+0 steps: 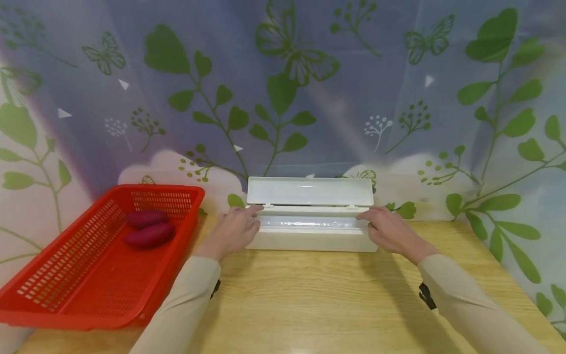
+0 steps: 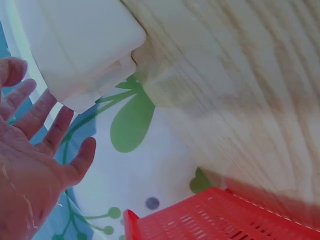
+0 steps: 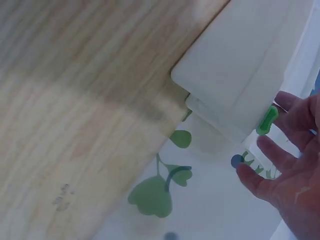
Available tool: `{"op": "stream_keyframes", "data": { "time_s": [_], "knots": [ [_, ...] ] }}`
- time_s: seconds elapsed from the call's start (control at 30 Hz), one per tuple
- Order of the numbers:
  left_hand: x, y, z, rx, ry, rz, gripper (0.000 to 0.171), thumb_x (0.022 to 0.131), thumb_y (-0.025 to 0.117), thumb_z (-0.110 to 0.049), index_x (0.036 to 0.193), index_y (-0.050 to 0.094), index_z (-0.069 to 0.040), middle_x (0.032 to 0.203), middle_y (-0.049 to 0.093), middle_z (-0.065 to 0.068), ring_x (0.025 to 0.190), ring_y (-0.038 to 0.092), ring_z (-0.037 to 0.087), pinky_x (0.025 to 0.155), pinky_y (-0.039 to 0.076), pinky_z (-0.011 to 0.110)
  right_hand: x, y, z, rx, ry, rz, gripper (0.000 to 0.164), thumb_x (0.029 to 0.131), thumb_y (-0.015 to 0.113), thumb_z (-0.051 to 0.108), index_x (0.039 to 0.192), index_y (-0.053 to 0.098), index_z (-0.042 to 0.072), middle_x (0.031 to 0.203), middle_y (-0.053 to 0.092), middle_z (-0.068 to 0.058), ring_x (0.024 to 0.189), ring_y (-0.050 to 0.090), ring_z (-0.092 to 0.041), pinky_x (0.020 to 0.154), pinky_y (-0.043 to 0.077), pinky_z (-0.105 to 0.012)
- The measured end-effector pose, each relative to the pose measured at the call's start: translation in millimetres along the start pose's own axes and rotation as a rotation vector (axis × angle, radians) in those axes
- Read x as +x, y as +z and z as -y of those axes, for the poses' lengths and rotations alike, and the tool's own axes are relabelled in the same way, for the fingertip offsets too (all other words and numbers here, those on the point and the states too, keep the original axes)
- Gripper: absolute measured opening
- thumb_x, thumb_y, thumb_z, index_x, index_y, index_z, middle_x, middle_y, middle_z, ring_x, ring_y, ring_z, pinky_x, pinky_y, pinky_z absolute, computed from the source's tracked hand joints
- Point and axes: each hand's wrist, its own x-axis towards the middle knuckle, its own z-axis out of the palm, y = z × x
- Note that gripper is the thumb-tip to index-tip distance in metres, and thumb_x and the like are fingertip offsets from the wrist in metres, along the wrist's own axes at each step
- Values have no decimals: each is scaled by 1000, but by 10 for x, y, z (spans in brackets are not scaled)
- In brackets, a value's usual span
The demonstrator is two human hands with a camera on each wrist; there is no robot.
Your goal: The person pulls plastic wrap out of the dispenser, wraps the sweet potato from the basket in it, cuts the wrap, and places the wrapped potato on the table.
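Observation:
A long white cling film dispenser (image 1: pixel 309 242) sits on the wooden table with its lid (image 1: pixel 309 191) raised and tipped back. Inside lies a clear, shiny roll of film (image 1: pixel 309 222). My left hand (image 1: pixel 236 230) is at the dispenser's left end, index finger reaching over its top edge. At the opposite end, my right hand (image 1: pixel 391 230) points its index finger inward near the roll. In the right wrist view a green slider (image 3: pixel 267 120) shows on the dispenser's end beside the fingers. Fingers of both hands look loosely spread in the wrist views.
To the left stands a red plastic basket (image 1: pixel 146 295) with slotted walls, holding two purple sweet potatoes (image 1: pixel 150 235). Behind the table (image 1: pixel 300 300) hangs a curtain (image 1: pixel 353 123) printed with leaves and butterflies, close to the dispenser's lid.

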Motion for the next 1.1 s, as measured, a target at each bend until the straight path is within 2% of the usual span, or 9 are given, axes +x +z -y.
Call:
{"op": "stream_keyframes", "data": {
  "time_s": [0.13, 0.23, 0.33, 0.43, 0.57, 0.63, 0.73, 0.8, 1.1],
  "knots": [
    [58, -2, 5, 14, 12, 17, 42, 102, 51, -28, 143, 59, -19, 133, 70, 9, 127, 56, 40, 92, 46, 63, 101, -62, -4, 18, 23, 84, 47, 91, 38, -5, 124, 71, -2, 124, 71, -25, 85, 67, -34, 61, 39, -31],
    [114, -15, 23, 17, 15, 46, 38, 103, 52, -30, 138, 63, -19, 137, 66, 10, 129, 52, 43, 95, 45, 67, 166, -108, 4, 27, 45, 145, 46, 91, 40, -2, 125, 70, -4, 114, 74, -25, 55, 38, -15, 56, 34, -29],
    [169, -29, 34, 4, 13, 77, 34, 104, 54, -33, 133, 67, -21, 135, 63, 11, 128, 50, 44, 95, 43, 67, 197, -133, 10, 43, 63, 189, 46, 92, 41, 1, 129, 67, -4, 76, 70, -13, 51, 21, -9, 49, 23, -25],
    [220, -31, 39, -21, 6, 86, 31, 104, 57, -35, 128, 71, -21, 129, 65, 11, 125, 51, 43, 96, 42, 67, 207, -141, -7, 71, 65, 216, 47, 92, 41, 2, 132, 65, -5, 54, 47, 0, 49, 12, -7, 47, 15, -22],
    [279, -23, 29, -70, -14, 85, 24, 101, 62, -34, 118, 74, -22, 125, 67, 8, 123, 52, 37, 99, 40, 68, 212, -143, -50, 110, 58, 229, 47, 93, 40, 2, 134, 63, -5, 73, 67, -12, 50, 16, -10, 48, 21, -24],
    [305, -15, 20, -93, -23, 87, 20, 101, 64, -33, 114, 75, -23, 125, 66, 6, 125, 51, 35, 101, 38, 69, 209, -145, -70, 105, 47, 217, 46, 94, 41, 1, 133, 64, -5, 103, 74, -21, 52, 43, -17, 52, 42, -31],
    [335, 3, 5, -129, -42, 67, 16, 100, 65, -29, 108, 74, -20, 122, 68, 6, 122, 54, 33, 102, 39, 67, 204, -144, -96, 76, 25, 203, 44, 94, 42, 2, 130, 66, -5, 132, 65, -27, 92, 67, -38, 81, 56, -51],
    [346, 28, 6, -158, -66, 32, 15, 100, 64, -27, 106, 73, -17, 116, 70, 6, 115, 57, 31, 100, 41, 64, 200, -143, -102, 46, 10, 203, 43, 94, 44, 4, 129, 67, -5, 131, 63, -27, 116, 62, -45, 95, 52, -59],
    [363, 183, 14, -271, -177, -148, 17, 101, 58, -25, 103, 70, -13, 94, 72, 3, 89, 62, 23, 85, 46, 45, 176, -88, -139, 125, 71, 186, 40, 100, 58, 23, 131, 63, -1, 127, 69, -22, 106, 70, -35, 98, 51, -60]
  ]
}}
